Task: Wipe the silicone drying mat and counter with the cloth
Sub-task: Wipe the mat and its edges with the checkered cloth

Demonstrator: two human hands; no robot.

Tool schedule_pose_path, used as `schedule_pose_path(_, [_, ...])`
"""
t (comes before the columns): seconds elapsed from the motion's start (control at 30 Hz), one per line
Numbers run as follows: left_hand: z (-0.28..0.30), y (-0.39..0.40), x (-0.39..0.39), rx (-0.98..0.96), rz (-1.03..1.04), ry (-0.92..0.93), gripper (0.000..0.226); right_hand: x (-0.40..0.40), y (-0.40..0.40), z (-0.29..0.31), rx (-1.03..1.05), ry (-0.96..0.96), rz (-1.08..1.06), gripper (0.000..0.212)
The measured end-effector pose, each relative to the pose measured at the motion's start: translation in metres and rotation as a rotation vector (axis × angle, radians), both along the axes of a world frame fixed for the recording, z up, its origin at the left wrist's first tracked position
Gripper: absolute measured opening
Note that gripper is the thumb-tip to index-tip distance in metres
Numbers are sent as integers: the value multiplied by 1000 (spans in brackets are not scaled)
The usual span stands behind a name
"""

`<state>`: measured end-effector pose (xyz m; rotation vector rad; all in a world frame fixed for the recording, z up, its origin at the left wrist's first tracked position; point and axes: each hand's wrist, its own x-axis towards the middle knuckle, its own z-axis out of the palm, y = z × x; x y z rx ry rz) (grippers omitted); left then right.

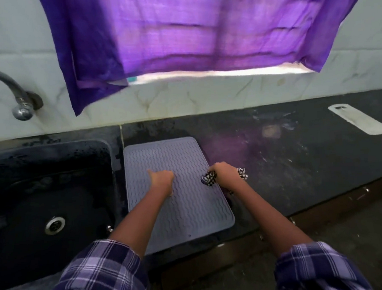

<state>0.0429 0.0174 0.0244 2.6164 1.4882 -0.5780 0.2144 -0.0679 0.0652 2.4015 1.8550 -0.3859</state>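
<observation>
A purple curtain (199, 29) hangs across the upper part of the view, over a wall of pale marbled tiles (182, 99), with a bright strip of light showing under its lower hem. Below runs the dark worktop (289, 160), its surface smeared and speckled with pale marks. Set into its left end is a black sink (17, 181) with a round metal drain (54, 225). A curved metal tap (14, 94) comes out of the wall above the sink.

The grey silicone drying mat (191, 213), ribbed with wavy lines, lies flat on the worktop just beside the sink's right edge, its near edge close to the front of the worktop. Both forearms reach over it from purple plaid sleeves (100, 278).

The left hand (162, 179) rests on the middle of the mat, its fingers curled under with nothing seen in them and the thumb sticking out to the left. The right hand (224, 172) sits at the mat's right edge; its grip is closed around a bunched black-and-white checked cloth (208, 179), which pokes out on both sides of the fist and touches the mat.

Far to the right, well apart from the mat, a flat white oblong object (358, 119) lies on the worktop.
</observation>
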Motion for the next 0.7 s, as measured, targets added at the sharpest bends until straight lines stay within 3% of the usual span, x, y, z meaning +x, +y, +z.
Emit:
schedule_pose_path(0.07, [0, 17, -3, 33, 18, -87, 32, 1, 29, 5, 54, 41, -14, 49])
schedule_pose_path(0.2, [-3, 62, -5, 33, 49, -195, 30, 11, 79, -3, 125, 45, -53, 47])
schedule_pose_path(0.4, [-23, 139, 32, -56, 43, -313, 68, 40, 158, -19, 243, -78, -26, 40])
schedule_pose_path(0.53, [-36, 169, 63, -116, -123, -155, 100, 37, 218, -34, 179, -56, 111, 39])
schedule_pose_path(0.7, [-43, 188, 64, -177, -118, -180, 89, 20, 243, -65, 38, -59, 163, 38])
